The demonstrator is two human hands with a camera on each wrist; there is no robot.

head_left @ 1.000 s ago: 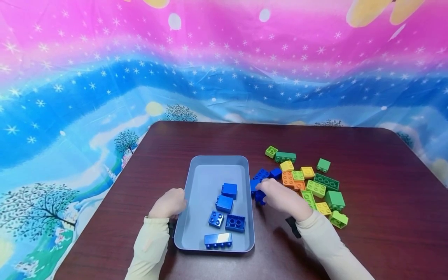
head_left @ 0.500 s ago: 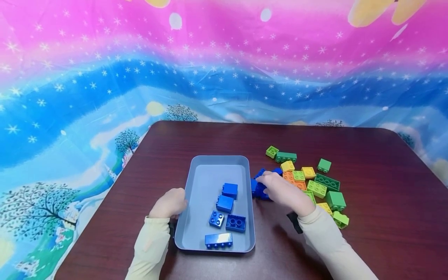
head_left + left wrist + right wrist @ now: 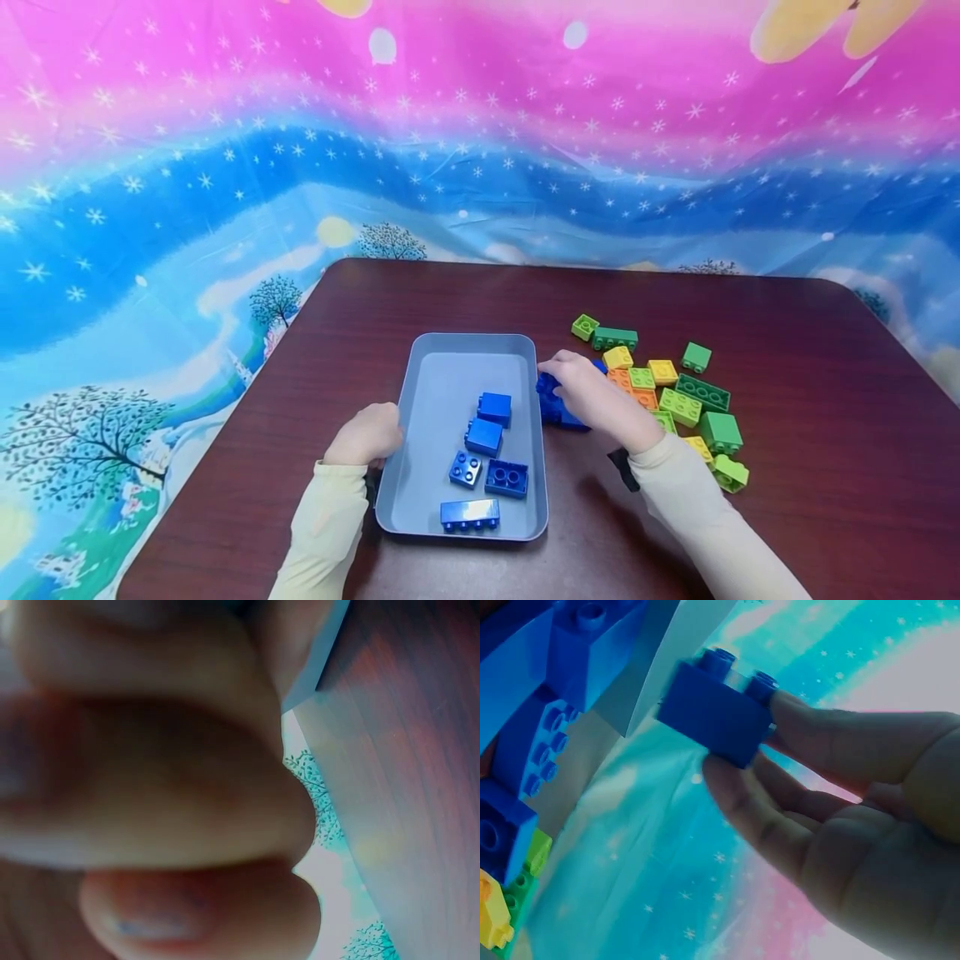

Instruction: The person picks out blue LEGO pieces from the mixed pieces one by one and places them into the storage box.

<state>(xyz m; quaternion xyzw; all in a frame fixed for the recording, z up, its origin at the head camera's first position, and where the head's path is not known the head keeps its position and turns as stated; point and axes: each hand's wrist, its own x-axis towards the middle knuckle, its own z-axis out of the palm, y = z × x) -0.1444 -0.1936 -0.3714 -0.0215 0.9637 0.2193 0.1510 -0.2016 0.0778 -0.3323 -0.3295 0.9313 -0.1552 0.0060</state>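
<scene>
1. The right hand [image 3: 590,392] has moved a little since half a second ago, up and leftward, so its fingertips now come close to the right rim of the gray tray [image 3: 405,367]. The left hand [image 3: 364,435] and the five blue bricks [image 3: 483,437] inside the tray look just as they did.

2. The right hand pinches a single blue brick [image 3: 714,712], thumb at one end beside a stud, fingers against the lower side. It's up off the others, just right of the tray; from overhead the hand mostly hides it.

3. The left hand's fingers are curled at the tray's left rim and seem to grip it, though up close they're too blurred for me to be certain.

4. I'd guess this brick is hard, light plastic: stiff, not at all fragile, and a bit slick on its glossy faces. The flat sides look the surest place to pinch; the thumb sits so near a stud that the brick might tilt.

5. More blue bricks [image 3: 570,418] huddle just right of the tray, and tight spacing could make fingers nudge neighbours. Farther right of the tray lie yellow bricks [image 3: 617,357], orange bricks [image 3: 619,380] and green bricks [image 3: 720,432].
</scene>
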